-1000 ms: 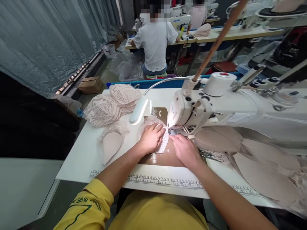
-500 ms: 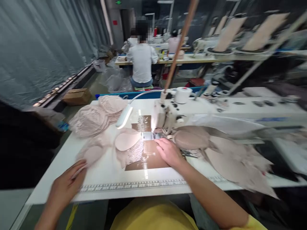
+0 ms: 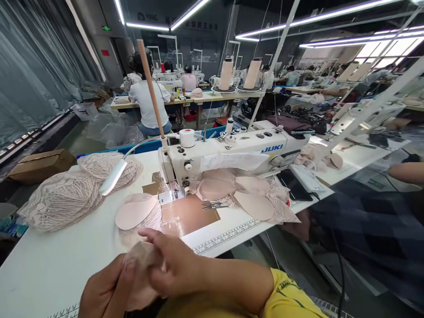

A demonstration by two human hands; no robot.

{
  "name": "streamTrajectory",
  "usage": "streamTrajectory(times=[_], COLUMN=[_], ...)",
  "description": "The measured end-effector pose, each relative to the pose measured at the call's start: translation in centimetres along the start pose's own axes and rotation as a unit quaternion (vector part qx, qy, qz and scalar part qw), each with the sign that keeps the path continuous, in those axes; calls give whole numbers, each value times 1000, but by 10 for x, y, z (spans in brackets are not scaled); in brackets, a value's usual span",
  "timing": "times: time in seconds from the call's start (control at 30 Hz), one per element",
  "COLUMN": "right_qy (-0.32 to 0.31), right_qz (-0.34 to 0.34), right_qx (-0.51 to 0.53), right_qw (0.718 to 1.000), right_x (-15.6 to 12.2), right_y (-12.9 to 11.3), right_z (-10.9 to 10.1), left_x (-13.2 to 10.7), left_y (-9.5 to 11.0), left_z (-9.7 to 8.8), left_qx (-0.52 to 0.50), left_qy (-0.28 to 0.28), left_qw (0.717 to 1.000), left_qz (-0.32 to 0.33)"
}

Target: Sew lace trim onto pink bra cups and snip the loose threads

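Observation:
My left hand (image 3: 107, 287) is closed around a beige fabric piece (image 3: 141, 282), held low in front of my body at the table's front edge. My right hand (image 3: 175, 263) grips the same piece from the other side, its fingers curled and partly hidden. Just beyond my hands, a smooth beige cup-shaped pad (image 3: 135, 211) lies over patterned lace (image 3: 154, 221). It rests left of the needle area of a white sewing machine (image 3: 228, 152). Thread snips (image 3: 215, 205) lie to the right on the table.
Stacked lace cups (image 3: 62, 194) lie at the left under a lamp (image 3: 113, 177). More beige cups (image 3: 258, 205) and a dark phone-like slab (image 3: 293, 184) are by the machine. A printed ruler (image 3: 232, 234) runs along the front edge. A person in dark checks (image 3: 374, 229) is close at right.
My view has swung right and up. My right hand has left the machine's needle area and met my left hand at the fabric piece, which has come toward my body.

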State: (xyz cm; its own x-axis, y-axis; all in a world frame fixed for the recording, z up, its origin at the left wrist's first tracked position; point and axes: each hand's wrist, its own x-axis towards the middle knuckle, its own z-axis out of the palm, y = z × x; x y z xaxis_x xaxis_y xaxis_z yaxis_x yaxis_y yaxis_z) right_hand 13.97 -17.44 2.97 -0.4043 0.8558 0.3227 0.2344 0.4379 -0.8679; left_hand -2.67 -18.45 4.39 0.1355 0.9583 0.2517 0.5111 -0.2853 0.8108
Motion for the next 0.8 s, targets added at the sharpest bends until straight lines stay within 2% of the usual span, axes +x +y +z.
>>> streamTrajectory(times=[0.1, 0.17, 0.27, 0.33, 0.4, 0.47, 0.53, 0.57, 0.67, 0.73, 0.8], right_qy=[99, 151, 178, 164, 128, 83, 94, 115, 158, 171, 183], right_qz=[53, 85, 127, 142, 137, 104, 79, 76, 117, 155, 175], right_qx=[68, 156, 276, 312, 312, 260, 135, 97, 76, 136, 230], right_qw=[991, 973, 936, 925, 931, 956, 983, 986, 978, 963, 940], right_x=[-6, -9, -12, -16, -20, -23, -22, -21, -20, -22, -25], right_y=[19, 29, 34, 30, 23, 19, 22, 25, 35, 36, 33], right_z=[-3, -2, -2, -6, -14, -23, -30, -33, -34, -32, -29], left_x=[2, 6, 15, 20, 23, 24, 25, 26, 26, 26, 28], left_y=[22, 27, 24, 23, 25, 30, 32, 32, 29, 26, 24], left_z=[14, 22, 34, 40, 43, 45, 46, 47, 49, 51, 52], left_qx=[-98, -139, -189, -220, -244, -257, -266, -278, -333, -352, -342], left_qy=[-31, -51, -75, -83, -88, -96, -107, -116, -132, -131, -127], left_qw=[992, 984, 972, 963, 956, 952, 951, 947, 923, 913, 919], left_qz=[-73, -97, -122, -132, -138, -132, -113, -112, -140, -156, -151])
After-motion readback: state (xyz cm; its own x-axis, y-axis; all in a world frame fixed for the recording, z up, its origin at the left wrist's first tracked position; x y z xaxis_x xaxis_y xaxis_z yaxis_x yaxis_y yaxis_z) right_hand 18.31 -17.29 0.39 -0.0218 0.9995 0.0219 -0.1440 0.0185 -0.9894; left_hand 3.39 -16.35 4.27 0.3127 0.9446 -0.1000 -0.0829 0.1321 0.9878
